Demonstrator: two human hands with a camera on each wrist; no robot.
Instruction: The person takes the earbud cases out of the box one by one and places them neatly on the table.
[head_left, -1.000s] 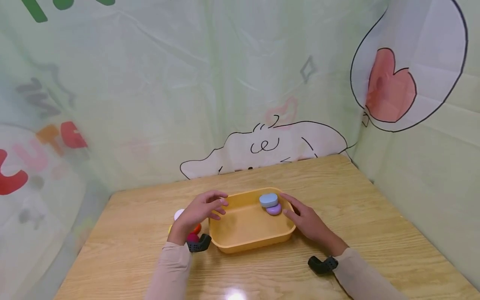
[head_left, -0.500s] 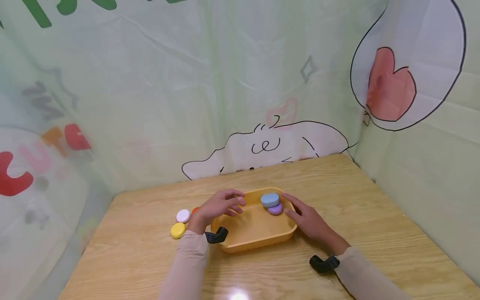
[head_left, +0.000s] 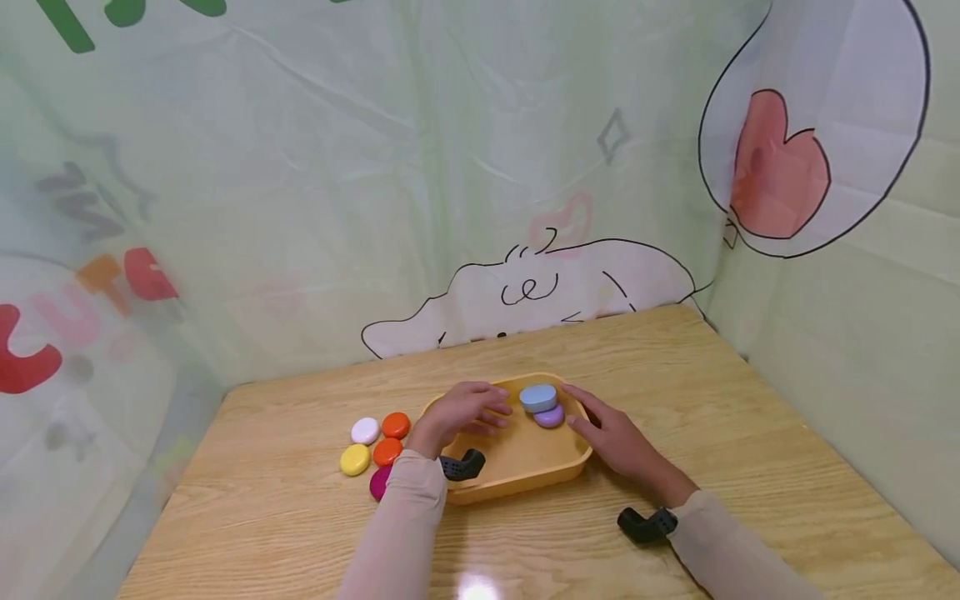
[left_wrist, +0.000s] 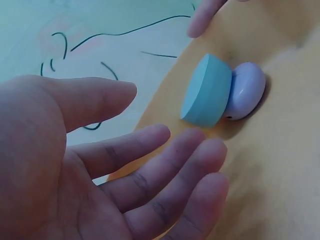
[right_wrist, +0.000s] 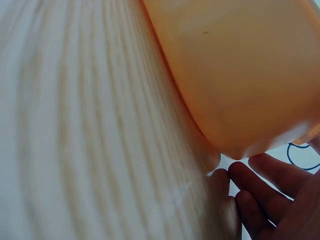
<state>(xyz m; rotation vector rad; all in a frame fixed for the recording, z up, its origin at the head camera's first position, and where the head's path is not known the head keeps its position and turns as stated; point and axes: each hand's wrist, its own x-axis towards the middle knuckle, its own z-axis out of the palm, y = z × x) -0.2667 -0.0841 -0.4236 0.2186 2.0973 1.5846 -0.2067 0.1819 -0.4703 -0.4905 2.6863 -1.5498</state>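
An orange-yellow tray (head_left: 525, 482) lies on the table. In its back right corner, a light blue oval piece (head_left: 538, 398) leans on a glossy purple rounded piece (head_left: 549, 416). My left hand (head_left: 461, 412) hovers over the tray's left part, palm facing the two pieces. Its fingers are loosely bent and hold nothing; in the left wrist view a gap separates the fingertips from the blue piece (left_wrist: 207, 92). My right hand (head_left: 618, 442) holds the tray's right end, thumb over the rim. In the right wrist view its fingertips touch the tray's outer wall (right_wrist: 240, 85).
Left of the tray lie several rounded pieces: a pinkish-white one (head_left: 365, 431), a yellow one (head_left: 355, 459), two orange-red ones (head_left: 396, 425) and a magenta one (head_left: 378, 482), partly behind my left sleeve (head_left: 401, 525). A printed curtain (head_left: 300, 208) hangs behind the wooden table (head_left: 247, 483).
My left hand has moved right from the tray's left edge to over its inside, uncovering the coloured pieces on the table. The right hand, the tray and the two pieces in it stay put.
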